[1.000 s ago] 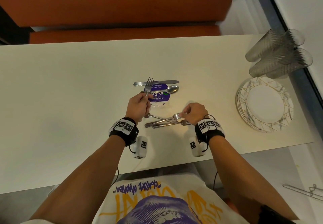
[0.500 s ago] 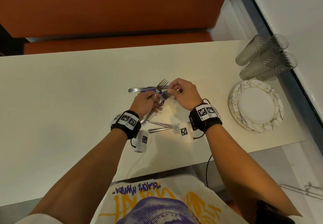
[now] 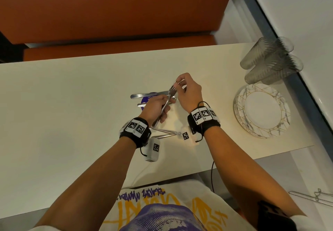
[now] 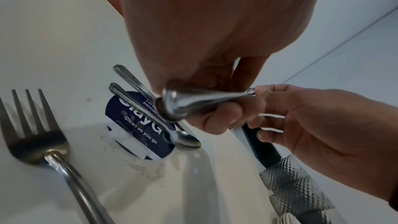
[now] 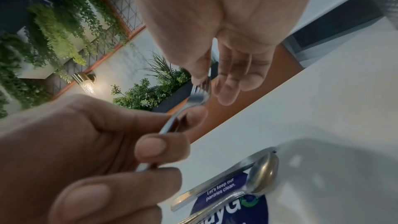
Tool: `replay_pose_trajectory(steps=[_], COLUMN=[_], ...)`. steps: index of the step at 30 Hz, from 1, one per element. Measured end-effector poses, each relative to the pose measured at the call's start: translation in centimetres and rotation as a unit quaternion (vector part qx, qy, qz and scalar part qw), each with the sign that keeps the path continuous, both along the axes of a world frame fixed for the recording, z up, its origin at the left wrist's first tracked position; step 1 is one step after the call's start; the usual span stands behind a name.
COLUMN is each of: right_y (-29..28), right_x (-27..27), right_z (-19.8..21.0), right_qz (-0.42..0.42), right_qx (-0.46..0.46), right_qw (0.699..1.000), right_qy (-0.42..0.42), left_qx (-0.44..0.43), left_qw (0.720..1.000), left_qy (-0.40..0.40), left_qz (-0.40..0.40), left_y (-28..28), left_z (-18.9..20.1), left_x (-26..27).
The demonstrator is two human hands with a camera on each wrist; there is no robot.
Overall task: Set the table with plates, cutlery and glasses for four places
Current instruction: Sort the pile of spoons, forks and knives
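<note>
My left hand (image 3: 161, 109) grips the handles of two forks (image 3: 171, 92) above the table's middle; their handle ends (image 4: 172, 105) show under my fist. My right hand (image 3: 177, 85) pinches the tines of the forks (image 5: 200, 94) from the far side. Below both hands, a knife (image 3: 144, 95) and a spoon (image 5: 262, 175) lie side by side across a round blue sticker (image 4: 137, 135). Near my wrists, more forks (image 3: 164, 134) lie loose on the table; one fork (image 4: 34, 135) shows close up. Marbled plates (image 3: 261, 112) are stacked at the right, with ribbed glasses (image 3: 270, 61) behind them.
The white table (image 3: 72, 95) stretches bare to the left. An orange bench (image 3: 108, 48) runs along its far side. A wall and a dark ledge (image 3: 310, 108) close off the right end beside the glasses and plates. The table's near edge is at my waist.
My right hand lifted a fork from the loose pile and brought it up against the fork in my left hand. Both hands now hold them farther from me.
</note>
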State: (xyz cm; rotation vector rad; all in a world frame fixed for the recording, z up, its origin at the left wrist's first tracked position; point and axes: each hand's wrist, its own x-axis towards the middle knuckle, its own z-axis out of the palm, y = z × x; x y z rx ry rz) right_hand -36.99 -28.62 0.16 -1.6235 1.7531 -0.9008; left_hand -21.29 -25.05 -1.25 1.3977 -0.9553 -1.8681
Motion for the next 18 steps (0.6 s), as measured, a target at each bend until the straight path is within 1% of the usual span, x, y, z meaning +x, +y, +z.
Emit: replay_pose_trajectory(steps=[3,8,13,15,17,18], right_y=[-0.1,-0.9,-1.5,-1.5,-1.2,-0.9], right_x=[-0.1,-0.4,-0.5,-0.5,-0.5,-0.6], right_z=[-0.1,-0.9,-1.0,-1.0,-1.2,-1.4], right_qz=[-0.006,-0.01,-0.024,-0.025,-0.015,-0.011], right_qx=[-0.002,0.016,0.024,0.019,0.031,0.048], right_qw=[1.0,1.0,0.999,0.999,0.999,0.999], right_qy=[-0.022,-0.002,0.02,0.008,0.006,0.003], left_qx=[-0.009,-0.029,-0.041,-0.073,-0.125,-0.135], left_qw=[0.999,0.997,0.995,0.989,0.971,0.963], left_qy=[-0.028,-0.062,-0.074,-0.12,-0.2,-0.23], left_qz=[-0.013,-0.039,-0.048,-0.046,-0.047,-0.044], left_y=[0.1,0.1,0.5,0.7,0.7,0.8], left_z=[0.5,0.0,-0.3,-1.1,-1.9,-2.2], left_x=[-0.1,-0.2,-0.2,-0.3,-0.3,-0.2])
